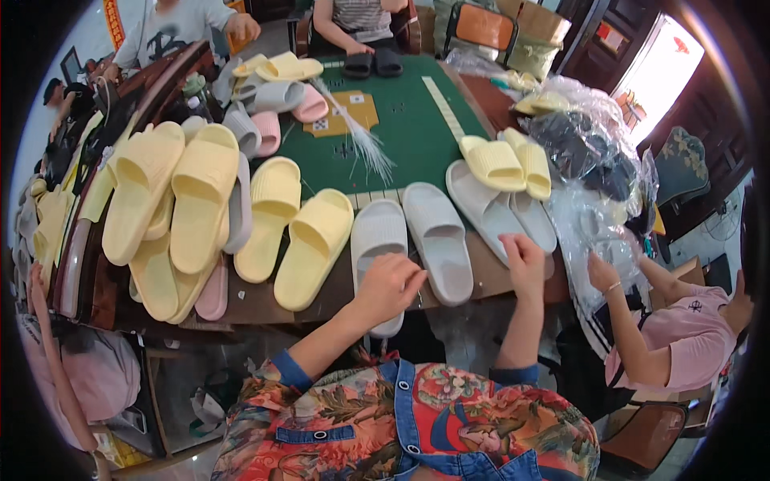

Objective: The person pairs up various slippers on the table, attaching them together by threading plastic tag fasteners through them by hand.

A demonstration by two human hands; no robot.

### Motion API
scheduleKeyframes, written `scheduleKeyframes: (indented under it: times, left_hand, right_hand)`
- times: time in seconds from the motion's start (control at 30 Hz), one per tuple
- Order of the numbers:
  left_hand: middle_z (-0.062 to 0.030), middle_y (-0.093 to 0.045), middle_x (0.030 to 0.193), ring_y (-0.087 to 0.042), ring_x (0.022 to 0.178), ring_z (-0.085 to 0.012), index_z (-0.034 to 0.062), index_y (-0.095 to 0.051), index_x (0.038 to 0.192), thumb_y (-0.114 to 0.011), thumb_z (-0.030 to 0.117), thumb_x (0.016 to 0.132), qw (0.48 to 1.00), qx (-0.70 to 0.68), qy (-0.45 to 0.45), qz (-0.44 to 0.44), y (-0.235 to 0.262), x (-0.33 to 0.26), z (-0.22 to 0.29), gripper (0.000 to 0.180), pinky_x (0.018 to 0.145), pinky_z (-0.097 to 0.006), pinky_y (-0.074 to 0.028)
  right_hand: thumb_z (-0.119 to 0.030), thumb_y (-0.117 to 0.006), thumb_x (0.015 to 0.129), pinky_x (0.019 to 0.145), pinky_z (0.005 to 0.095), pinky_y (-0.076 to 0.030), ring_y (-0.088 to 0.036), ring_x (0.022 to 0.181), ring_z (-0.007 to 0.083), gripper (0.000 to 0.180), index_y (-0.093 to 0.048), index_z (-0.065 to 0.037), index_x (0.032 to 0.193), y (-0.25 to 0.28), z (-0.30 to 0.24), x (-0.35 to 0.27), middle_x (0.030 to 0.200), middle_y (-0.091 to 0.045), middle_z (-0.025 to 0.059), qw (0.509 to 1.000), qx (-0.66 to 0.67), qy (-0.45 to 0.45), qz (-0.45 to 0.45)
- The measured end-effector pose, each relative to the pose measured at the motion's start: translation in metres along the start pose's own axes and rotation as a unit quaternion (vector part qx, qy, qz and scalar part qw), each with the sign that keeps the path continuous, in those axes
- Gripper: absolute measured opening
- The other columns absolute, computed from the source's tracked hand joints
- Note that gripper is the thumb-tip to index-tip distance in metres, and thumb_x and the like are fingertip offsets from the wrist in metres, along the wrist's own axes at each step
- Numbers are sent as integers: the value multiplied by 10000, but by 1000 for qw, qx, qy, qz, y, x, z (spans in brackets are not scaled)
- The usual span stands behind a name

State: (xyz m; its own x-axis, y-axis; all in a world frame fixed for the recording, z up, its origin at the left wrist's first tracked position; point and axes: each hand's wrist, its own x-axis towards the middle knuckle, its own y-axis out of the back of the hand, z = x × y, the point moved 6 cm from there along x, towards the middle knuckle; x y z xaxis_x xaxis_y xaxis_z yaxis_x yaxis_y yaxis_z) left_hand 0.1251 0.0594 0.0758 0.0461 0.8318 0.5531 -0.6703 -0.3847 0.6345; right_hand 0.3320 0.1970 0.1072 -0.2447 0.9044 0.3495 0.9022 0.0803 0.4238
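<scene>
My left hand (391,286) is closed over the heel part of a light grey slide slipper (378,228). What its curled fingers hold, if anything, I cannot make out. Beside it on the right lies the matching grey slipper (439,240), toe pointing away. My right hand (523,258) has its fingers drawn together at the heel end of another grey slipper (481,204); anything held there is too small to tell. Resting on that right-hand grey pair are two yellow slippers (491,163). Left of my left hand sits a yellow pair (314,248).
Yellow slippers (204,188) pile up at the table's left, with grey and pink ones (310,104) behind. A white bristle bundle (365,144) lies on the green tabletop (417,120). Bagged slippers (585,144) stand right. Co-workers surround the table; one touches black slippers (373,64).
</scene>
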Motion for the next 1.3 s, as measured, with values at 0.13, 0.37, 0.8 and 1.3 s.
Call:
scheduleKeyframes:
  times: [0.13,0.37,0.8,1.3]
  left_hand:
    - [-222,-475,1142,-440,1054,-395,-44,-476,1139,-619,198,781,987,34,145,63,-17,-38,-48,455,901,-433,-367]
    - [-233,-518,1101,-463,1042,-402,-47,-517,1051,-601,361,779,955,38,291,-27,-38,7,-72,498,847,-504,-353]
    - [-230,-539,1017,-489,1000,-382,-50,-520,1007,-609,188,702,959,95,260,56,-53,32,-77,397,884,-471,-348]
    - [-205,-477,1058,-395,1045,-383,-43,-519,1032,-603,68,621,970,134,132,153,-12,18,-43,434,883,-491,-311]
  right_hand:
    - [-281,-554,848,590,379,-455,-608,626,297,315,-618,9,951,-48,47,-5,686,-606,193,989,-143,12,-32]
    - [-320,-657,748,637,403,-476,-613,707,342,375,-600,7,923,-93,25,-40,728,-621,182,974,-175,-67,-127]
    - [-193,-627,825,561,249,-434,-524,598,86,303,-603,38,1020,-67,62,-50,665,-594,15,991,35,-91,-97]
    - [-134,-556,891,653,183,-394,-489,711,39,172,-605,31,904,-61,87,-40,779,-585,-24,983,150,-86,-58]
